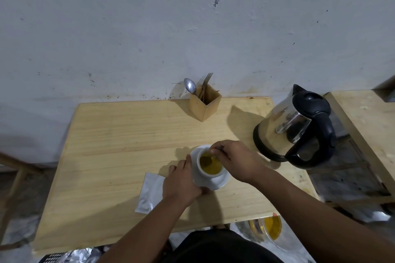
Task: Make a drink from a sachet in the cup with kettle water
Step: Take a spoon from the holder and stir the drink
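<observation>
A white cup [205,172] stands on a white saucer [221,182] near the middle of the wooden table [119,141]. Yellow liquid [212,165] fills the cup. My left hand [181,183] rests against the cup's left side and the saucer. Over the cup's rim, my right hand [237,159] pinches a thin spoon handle whose lower end dips into the liquid. A silver sachet [150,193] lies flat on the table just left of my left hand. The steel kettle [295,128] with a black handle and lid stands at the table's right edge.
A wooden holder [205,103] with a spoon and forks stands at the back edge by the wall. A second wooden table [367,121] is to the right. A container with yellow contents [272,227] lies on the floor below the front edge.
</observation>
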